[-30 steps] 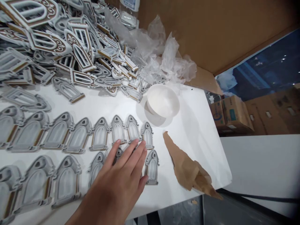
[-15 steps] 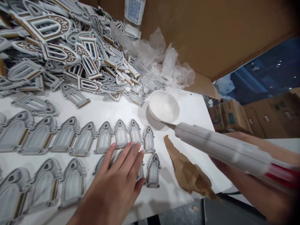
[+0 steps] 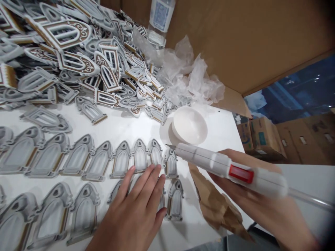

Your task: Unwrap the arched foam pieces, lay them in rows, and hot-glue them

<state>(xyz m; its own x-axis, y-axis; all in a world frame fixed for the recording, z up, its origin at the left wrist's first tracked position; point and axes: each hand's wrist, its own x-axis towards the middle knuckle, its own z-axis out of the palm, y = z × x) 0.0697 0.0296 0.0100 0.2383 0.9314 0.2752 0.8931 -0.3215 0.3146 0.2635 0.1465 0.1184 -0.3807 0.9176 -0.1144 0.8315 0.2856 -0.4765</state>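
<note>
My right hand (image 3: 258,209) is wrapped round a white hot glue gun (image 3: 206,157) with a red panel and a clear stick leaving its back end. The gun's thin pointed nozzle (image 3: 171,146) hovers by the top of the small arched window piece (image 3: 171,164) at the right end of the upper row. My left hand (image 3: 136,209) lies palm down, fingers spread, over pieces in the lower row, partly hiding them. Just right of its thumb stands another grey arched piece (image 3: 175,200) in that row. Whether the nozzle touches anything, I cannot tell.
A large heap of window-shaped pieces (image 3: 78,59) covers the back left. Beyond the nozzle sits a white bowl (image 3: 190,125), near crumpled plastic (image 3: 193,75) and a clear bottle (image 3: 159,21). Torn brown paper (image 3: 220,205) lies under the gun. Cardboard (image 3: 235,42) walls the back.
The glue gun has moved left, its nozzle passing from beside the bowl to the upper row's right end. My left hand stays on the same pieces; the view has shifted slightly.
</note>
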